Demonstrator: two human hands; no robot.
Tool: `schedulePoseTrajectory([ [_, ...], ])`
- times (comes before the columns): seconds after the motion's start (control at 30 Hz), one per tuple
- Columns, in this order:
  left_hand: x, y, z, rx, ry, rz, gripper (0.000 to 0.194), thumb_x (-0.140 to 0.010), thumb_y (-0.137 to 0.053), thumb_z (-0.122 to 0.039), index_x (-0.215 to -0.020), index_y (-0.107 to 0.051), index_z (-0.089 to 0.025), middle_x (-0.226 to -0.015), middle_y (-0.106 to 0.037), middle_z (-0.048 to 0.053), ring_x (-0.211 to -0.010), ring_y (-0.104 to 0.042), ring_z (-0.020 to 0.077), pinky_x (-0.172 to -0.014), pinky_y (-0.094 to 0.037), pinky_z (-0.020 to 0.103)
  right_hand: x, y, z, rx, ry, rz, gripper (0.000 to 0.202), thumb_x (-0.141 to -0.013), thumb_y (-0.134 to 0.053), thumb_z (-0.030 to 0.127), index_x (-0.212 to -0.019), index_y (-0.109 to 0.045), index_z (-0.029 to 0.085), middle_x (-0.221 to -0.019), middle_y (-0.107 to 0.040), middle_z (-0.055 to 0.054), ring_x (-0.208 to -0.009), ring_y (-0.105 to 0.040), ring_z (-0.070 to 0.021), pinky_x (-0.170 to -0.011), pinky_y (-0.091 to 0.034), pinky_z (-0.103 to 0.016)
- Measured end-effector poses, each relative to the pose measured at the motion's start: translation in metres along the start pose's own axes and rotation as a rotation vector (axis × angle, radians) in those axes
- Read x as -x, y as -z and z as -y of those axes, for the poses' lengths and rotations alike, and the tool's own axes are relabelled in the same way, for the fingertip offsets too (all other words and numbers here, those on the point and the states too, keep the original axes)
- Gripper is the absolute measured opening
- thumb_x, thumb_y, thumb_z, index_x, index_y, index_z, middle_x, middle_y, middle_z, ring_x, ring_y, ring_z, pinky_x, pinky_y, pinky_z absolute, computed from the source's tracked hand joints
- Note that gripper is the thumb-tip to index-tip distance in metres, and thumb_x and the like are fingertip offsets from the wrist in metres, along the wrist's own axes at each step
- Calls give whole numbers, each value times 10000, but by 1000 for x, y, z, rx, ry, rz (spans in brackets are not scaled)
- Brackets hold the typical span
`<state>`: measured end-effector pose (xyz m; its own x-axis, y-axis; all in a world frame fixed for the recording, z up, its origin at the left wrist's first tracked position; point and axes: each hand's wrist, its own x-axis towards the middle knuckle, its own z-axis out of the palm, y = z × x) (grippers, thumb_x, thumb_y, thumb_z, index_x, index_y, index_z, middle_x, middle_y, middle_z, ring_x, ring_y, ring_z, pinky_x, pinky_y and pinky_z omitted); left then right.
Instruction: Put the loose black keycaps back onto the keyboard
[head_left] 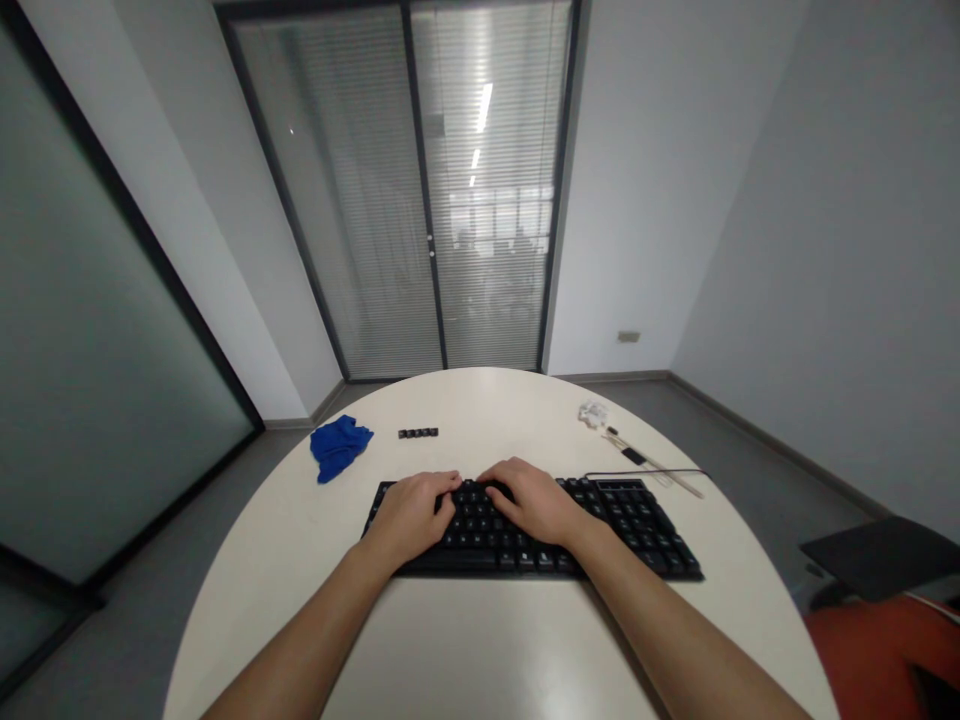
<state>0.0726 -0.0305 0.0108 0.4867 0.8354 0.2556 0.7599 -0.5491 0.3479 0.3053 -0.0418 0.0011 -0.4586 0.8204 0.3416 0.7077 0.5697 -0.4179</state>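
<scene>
A black keyboard (517,562) lies flat across the round table, its numeric keypad on the right. My left hand (411,515) rests palm down over its left part, index finger stretched to the back row and thumb apart from it. Just beside it, my right hand (538,502) bends over the middle keys, with its fingertips at the back edge and a gap between thumb and forefinger. Both hands touch the keyboard and look open, though some fingertips are hidden. Beyond the left hand stands a short row of several black keycaps (418,433).
A crumpled blue cloth (339,446) lies at the left of the cream table (480,640). Back right are a crumpled whitish clump (592,414), thin sticks (675,478) and a small black piece (634,456). The keyboard's cable (645,472) runs right. An orange chair (877,650) stands at lower right.
</scene>
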Motion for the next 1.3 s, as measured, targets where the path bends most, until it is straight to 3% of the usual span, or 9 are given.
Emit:
schedulePoseTrajectory([
  [0.3,2,3,-7,-48,-18,78,402,-884,-522,-235,-1246,-696,-222,-1334,-654,49,-1235,-612,229,-1104,-426,354,-4,5,22,190,-5,76,243,-988,-486,267,-1071,-684,153,-1014,-713,-124,-982,-625,-252,-895,-472,-380],
  [0.43,3,5,-7,-25,-57,79,387,-907,-505,-241,-1255,-672,-210,-1299,-677,65,-1211,-619,226,-1079,-438,336,-2,-2,33,126,51,44,371,-978,-541,372,-1278,-595,162,-1232,-666,-142,-1150,-593,-271,-1013,-436,-425],
  [0.57,3,4,-2,21,-55,69,344,-928,-471,-209,-1206,-671,-246,-1225,-712,46,-1148,-646,212,-1030,-460,323,2,-8,31,9,137,71,628,-920,-612,456,-1460,-460,173,-1489,-498,-152,-1347,-479,-284,-1149,-339,-454],
  [0.77,-5,-2,17,83,86,-42,278,-957,-460,-256,-1136,-672,-246,-1147,-736,36,-1063,-680,210,-954,-495,307,2,-12,26,0,118,91,697,-864,-657,487,-1454,-491,157,-1480,-508,-162,-1355,-473,-309,-1153,-344,-479],
  [0.9,-22,-2,37,17,199,-153,273,-954,-481,-266,-1121,-690,-213,-1174,-723,59,-1097,-658,226,-974,-484,322,0,-8,27,4,110,105,685,-858,-662,479,-1438,-514,147,-1469,-521,-155,-1337,-494,-307,-1149,-358,-462],
  [0.97,-35,-1,48,-64,217,-155,303,-944,-508,-259,-1190,-673,-195,-1231,-699,76,-1153,-626,244,-1004,-464,338,0,-5,26,9,108,120,689,-850,-666,488,-1426,-530,136,-1466,-524,-158,-1329,-503,-312,-1145,-365,-458],
  [1.13,-72,2,64,-282,82,-93,332,-942,-516,-219,-1234,-673,-200,-1249,-686,93,-1178,-581,267,-1017,-436,356,1,3,24,-2,114,140,726,-794,-714,536,-1400,-567,164,-1446,-550,-138,-1306,-528,-309,-1133,-387,-435],
  [1.3,-97,-5,67,-373,24,-15,323,-926,-516,-148,-1195,-693,-180,-1206,-700,120,-1195,-546,269,-998,-429,361,3,9,24,-1,91,157,741,-766,-735,542,-1379,-594,150,-1427,-566,-144,-1290,-542,-313,-1129,-395,-426],
])
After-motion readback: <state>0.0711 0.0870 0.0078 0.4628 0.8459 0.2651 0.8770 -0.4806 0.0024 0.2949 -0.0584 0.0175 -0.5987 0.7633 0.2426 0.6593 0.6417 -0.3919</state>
